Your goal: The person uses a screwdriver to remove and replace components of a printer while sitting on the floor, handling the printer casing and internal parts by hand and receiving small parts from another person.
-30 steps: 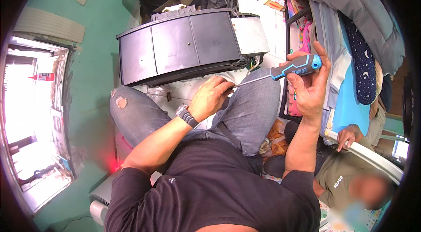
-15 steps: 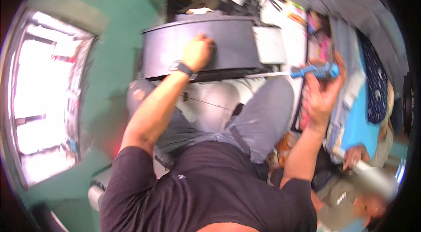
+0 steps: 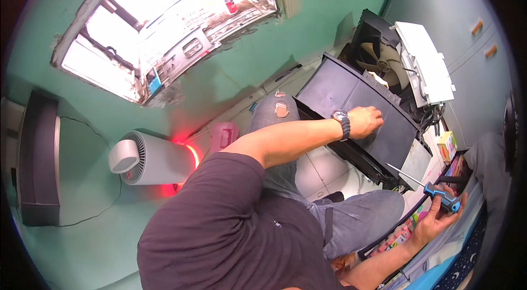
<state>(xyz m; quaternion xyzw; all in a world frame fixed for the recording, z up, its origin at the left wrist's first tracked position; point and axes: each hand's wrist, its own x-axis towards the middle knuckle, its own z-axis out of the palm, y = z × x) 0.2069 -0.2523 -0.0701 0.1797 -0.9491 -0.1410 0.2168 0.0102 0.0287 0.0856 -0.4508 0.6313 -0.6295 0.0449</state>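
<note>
Head view, tiled floor, green wall, black casing

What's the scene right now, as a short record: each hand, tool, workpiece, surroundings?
Left hand: palm down, on or just above the black housing; contact unclear
Right hand: holding a screwdriver by its handle
Tool: black-and-blue handle, thin metal shaft
Workpiece: black housing on the floor, beige fan behind it
Surroundings: grey cylindrical appliance, red glow beside it

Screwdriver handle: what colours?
The screwdriver handle is black with blue accents, best seen in the head view.
</note>
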